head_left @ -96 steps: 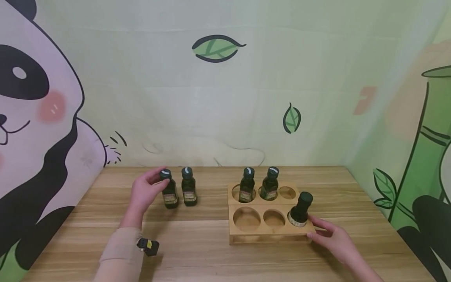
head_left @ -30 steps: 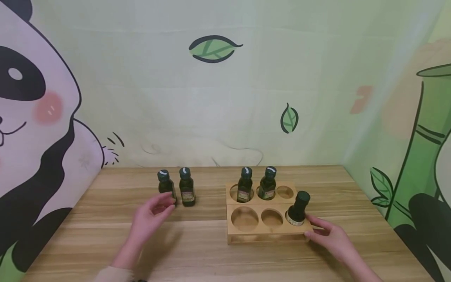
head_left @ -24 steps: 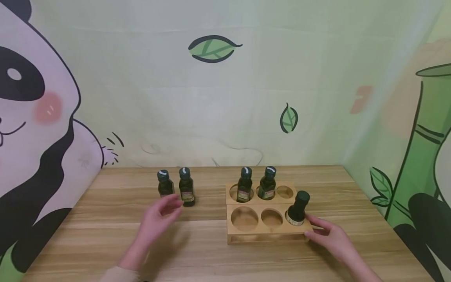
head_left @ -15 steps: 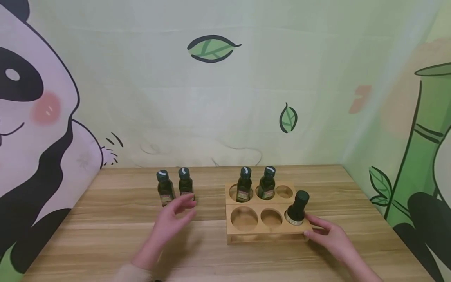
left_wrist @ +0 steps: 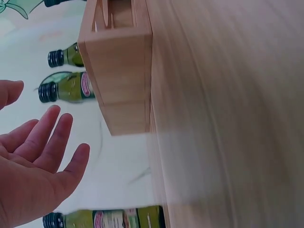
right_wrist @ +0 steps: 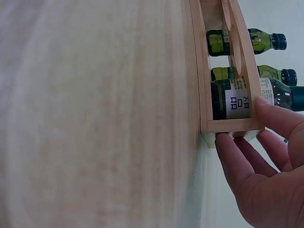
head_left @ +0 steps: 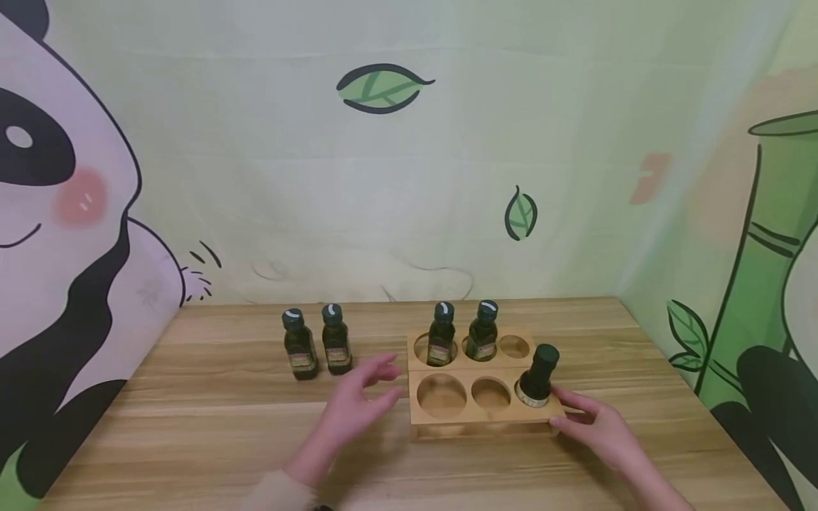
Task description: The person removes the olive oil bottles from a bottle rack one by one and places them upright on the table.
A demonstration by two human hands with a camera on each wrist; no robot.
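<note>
**Hands at the wooden rack**

The left hand [head_left: 358, 404] hovers with fingers spread and relaxed, holding nothing, just left of the wooden rack [head_left: 447, 420] on the desk [head_left: 192, 440]. The right hand [head_left: 597, 426] rests against the rack's right end, fingers relaxed, beside the bottle [head_left: 538, 376] in the front right hole. Two bottles [head_left: 460, 333] stand in the back row; two more bottles [head_left: 316, 342] stand on the desk, left of the rack.

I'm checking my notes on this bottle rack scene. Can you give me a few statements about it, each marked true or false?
1. The wooden rack holds three bottles. True.
2. The left hand grips a bottle. False: it is open and holds nothing.
3. Two bottles stand on the table left of the rack. True.
4. The right hand rests away from the rack. False: its fingers touch the rack's right end.
</note>
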